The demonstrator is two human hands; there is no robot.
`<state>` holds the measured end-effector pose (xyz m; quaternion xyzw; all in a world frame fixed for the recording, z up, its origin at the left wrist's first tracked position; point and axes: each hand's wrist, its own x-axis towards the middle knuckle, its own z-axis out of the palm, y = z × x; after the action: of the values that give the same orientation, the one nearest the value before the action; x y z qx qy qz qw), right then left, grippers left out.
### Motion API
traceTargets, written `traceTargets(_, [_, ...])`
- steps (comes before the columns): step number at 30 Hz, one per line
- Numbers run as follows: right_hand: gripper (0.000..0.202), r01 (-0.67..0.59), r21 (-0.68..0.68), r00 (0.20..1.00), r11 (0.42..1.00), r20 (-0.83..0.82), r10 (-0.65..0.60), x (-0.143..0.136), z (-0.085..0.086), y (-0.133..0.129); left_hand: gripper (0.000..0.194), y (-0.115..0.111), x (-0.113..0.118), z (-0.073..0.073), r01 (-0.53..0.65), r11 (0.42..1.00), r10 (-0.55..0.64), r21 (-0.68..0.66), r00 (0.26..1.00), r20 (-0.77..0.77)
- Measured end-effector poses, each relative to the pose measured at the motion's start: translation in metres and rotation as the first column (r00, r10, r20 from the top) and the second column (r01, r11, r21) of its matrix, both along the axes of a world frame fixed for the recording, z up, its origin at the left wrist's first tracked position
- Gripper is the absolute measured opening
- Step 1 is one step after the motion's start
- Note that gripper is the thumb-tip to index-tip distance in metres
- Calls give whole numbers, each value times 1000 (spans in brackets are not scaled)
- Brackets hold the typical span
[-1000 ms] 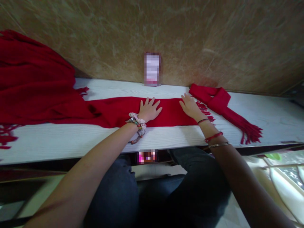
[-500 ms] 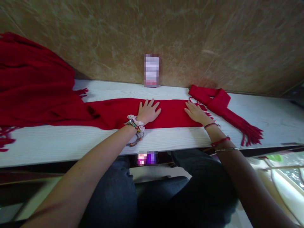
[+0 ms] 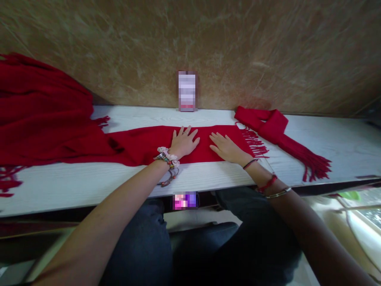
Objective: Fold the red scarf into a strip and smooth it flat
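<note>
A long red scarf (image 3: pixel 143 143) lies stretched along the white wood-grain table, its fringe toward the right. My left hand (image 3: pixel 184 142) rests flat on its middle with the fingers spread. Farther right, my right hand (image 3: pixel 228 147) lies flat on the same cloth, fingers out and pointing left. Neither hand grips the fabric. The scarf's left end runs up to a large bunched heap of red fringed cloth (image 3: pixel 44 111); I cannot tell where one stops and the other starts.
A folded red scarf (image 3: pixel 276 127) with a tasselled end lies to the right on the white table (image 3: pixel 336 139). A blurred-out phone-like object (image 3: pixel 187 91) leans on the brown marbled wall (image 3: pixel 133 51). Another blurred screen (image 3: pixel 185 200) sits at the table's front edge, above my knees.
My right hand has slid left over the scarf, from beside the fringe toward my left hand, uncovering the fringe. My left hand stays in place on the cloth.
</note>
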<state>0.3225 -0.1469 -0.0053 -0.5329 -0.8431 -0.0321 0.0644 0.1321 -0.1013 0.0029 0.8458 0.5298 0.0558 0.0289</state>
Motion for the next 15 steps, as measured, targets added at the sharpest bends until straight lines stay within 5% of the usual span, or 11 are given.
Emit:
traceTargets(8, [51, 256, 40, 966, 966, 11, -257, 67, -9, 4, 54, 0, 0, 1, 15, 1000, -14, -20, 1000, 20])
traceTargets(11, [51, 262, 91, 962, 961, 60, -268, 58, 2, 4, 53, 1, -5, 7, 37, 999, -37, -10, 999, 24])
traceTargets(15, [51, 136, 144, 990, 980, 21, -140, 11, 17, 3, 52, -2, -25, 17, 14, 997, -14, 71, 1000, -1])
